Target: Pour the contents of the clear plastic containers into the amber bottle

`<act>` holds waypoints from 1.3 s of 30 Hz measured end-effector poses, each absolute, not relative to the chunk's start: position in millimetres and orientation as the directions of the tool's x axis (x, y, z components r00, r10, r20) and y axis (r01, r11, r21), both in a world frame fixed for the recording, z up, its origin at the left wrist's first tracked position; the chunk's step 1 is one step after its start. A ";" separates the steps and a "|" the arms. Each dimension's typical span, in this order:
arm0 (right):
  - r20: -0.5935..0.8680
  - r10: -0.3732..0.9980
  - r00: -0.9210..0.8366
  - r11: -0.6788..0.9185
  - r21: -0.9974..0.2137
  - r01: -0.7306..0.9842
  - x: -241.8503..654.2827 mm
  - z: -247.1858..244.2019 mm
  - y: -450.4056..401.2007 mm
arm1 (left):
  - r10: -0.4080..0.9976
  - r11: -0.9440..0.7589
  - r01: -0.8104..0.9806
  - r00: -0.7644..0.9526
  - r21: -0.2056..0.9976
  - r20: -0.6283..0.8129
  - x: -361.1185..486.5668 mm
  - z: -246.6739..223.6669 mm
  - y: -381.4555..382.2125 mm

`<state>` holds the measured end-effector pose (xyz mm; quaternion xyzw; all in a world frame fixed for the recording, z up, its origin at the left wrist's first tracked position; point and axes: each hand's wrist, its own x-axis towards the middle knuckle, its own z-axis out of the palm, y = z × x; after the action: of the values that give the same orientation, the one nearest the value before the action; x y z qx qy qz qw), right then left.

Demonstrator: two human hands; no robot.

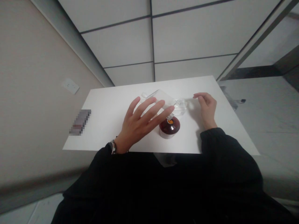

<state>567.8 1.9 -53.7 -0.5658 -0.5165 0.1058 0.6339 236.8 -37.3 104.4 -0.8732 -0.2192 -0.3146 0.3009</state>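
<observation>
My left hand (140, 119) is spread palm-down, its fingers lying across a flat clear glass bottle (161, 97). The frame does not show whether they grip it. Just below my fingertips stands a round dark red bottle (169, 128) with a small orange top, close to my left hand. A small clear glass part (180, 107) lies beyond it, and I cannot tell if it belongs to the flat bottle. My right hand (206, 109) hovers at the right of the glass, fingers loosely curved and holding nothing.
Everything stands on a white table (105, 124) backed by a beige wall on the left, with a wall socket (70, 86) on it. A pixelated flat rectangular object (79, 122) lies at the table's left edge. A dark sleeve covers each arm.
</observation>
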 end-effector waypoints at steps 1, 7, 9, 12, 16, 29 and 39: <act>0.537 0.716 0.446 0.336 -0.825 0.454 567.8 -54.0 2.1 | 0.193 -0.726 0.570 0.706 -0.384 0.682 236.9 104.4 -37.5; 0.541 0.710 0.451 0.340 -0.824 0.453 567.0 -51.7 1.4 | 0.226 -0.745 0.571 0.701 -0.344 0.676 236.7 105.4 -39.2; 0.541 0.709 0.452 0.342 -0.825 0.451 567.1 -51.4 1.1 | 0.233 -0.754 0.569 0.698 -0.328 0.677 236.5 105.1 -39.2; 0.539 0.710 0.452 0.344 -0.827 0.445 567.4 -51.6 1.2 | 0.235 -0.764 0.563 0.697 -0.315 0.678 236.3 103.8 -38.6; 0.534 0.718 0.447 0.346 -0.831 0.436 567.5 -51.4 1.8 | 0.241 -0.745 0.579 0.697 -0.331 0.675 235.7 102.5 -37.8; 0.534 0.718 0.447 0.339 -0.828 0.446 567.7 -51.2 2.5 | 0.243 -0.752 0.574 0.699 -0.325 0.673 235.7 102.8 -37.6; 0.533 0.721 0.442 0.353 -0.832 0.428 568.0 -52.8 3.6 | 0.170 -0.724 0.563 0.706 -0.399 0.687 238.6 107.5 -38.2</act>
<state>568.0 3.6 -52.8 -0.5573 -0.5156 0.1144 0.6407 238.6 -38.2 107.5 -0.8714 -0.2101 -0.3206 0.3062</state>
